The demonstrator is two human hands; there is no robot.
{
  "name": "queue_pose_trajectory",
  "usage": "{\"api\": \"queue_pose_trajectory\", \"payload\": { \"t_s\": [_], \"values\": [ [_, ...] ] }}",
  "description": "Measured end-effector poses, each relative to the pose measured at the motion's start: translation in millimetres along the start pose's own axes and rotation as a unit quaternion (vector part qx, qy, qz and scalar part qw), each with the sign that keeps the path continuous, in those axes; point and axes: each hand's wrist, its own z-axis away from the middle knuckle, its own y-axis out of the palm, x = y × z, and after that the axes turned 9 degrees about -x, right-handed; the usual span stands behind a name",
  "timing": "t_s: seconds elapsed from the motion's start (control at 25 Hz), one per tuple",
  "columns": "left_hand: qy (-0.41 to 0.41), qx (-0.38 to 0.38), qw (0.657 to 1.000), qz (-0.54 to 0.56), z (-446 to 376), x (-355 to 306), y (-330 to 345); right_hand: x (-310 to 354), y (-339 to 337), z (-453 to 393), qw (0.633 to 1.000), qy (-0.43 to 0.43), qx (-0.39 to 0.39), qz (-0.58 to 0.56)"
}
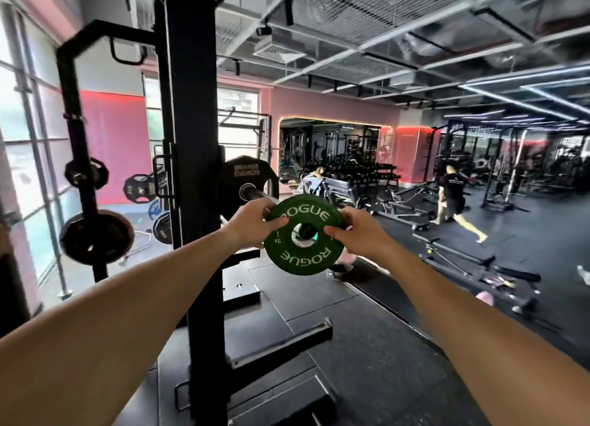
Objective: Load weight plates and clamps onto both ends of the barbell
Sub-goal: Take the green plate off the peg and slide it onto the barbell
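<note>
Both hands hold a small green plate (304, 236) lettered ROGUE in pale print, its flat face turned toward the camera. The left hand (252, 223) grips the plate's upper left edge, thumb across the face and fingers wrapped behind the rim. The right hand (357, 231) grips the right edge the same way, thumb reaching in toward the centre hole. Both hands are closed firmly on the plate, arms stretched forward.

Taking the black rack upright (191, 170) as the landmark: the plate hangs just to its right, at about mid-height, with the steel barbell sleeve (258, 194) running out from the upright toward it. The sleeve's end shows dark through the plate's centre hole (whether the plate is already on the sleeve or just short of it cannot be told). Close against the upright on the same sleeve sits a large black plate (247, 183) with pale lettering on its face.

To the left of the upright, further black plates (95, 237) hang on storage pegs of a second post, near tall windows. Well to the right of the upright, across the dark rubber floor (367, 346), stand benches (459, 259) and a person (453, 199) in dark clothing mid-stride.
</note>
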Motion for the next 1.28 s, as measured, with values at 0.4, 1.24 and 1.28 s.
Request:
{"api": "queue_pose_trajectory", "payload": {
  "t_s": [0.4, 1.24, 1.28],
  "values": [
    [0.023, 0.0, 1.0, -0.02, -31.6, 10.9, 11.9, -29.3, 11.4, -38.5, 0.999, -0.007, -0.008, -0.043],
    [0.047, -0.117, 0.983, -0.134, -114.7, 68.5, -3.8, -49.2, 85.4, -153.1, 0.995, -0.087, 0.02, 0.034],
    [0.041, -0.124, 0.984, -0.125, -125.7, 76.8, -5.9, -50.4, 94.7, -164.2, 0.995, -0.091, 0.021, 0.034]
  ]
}}
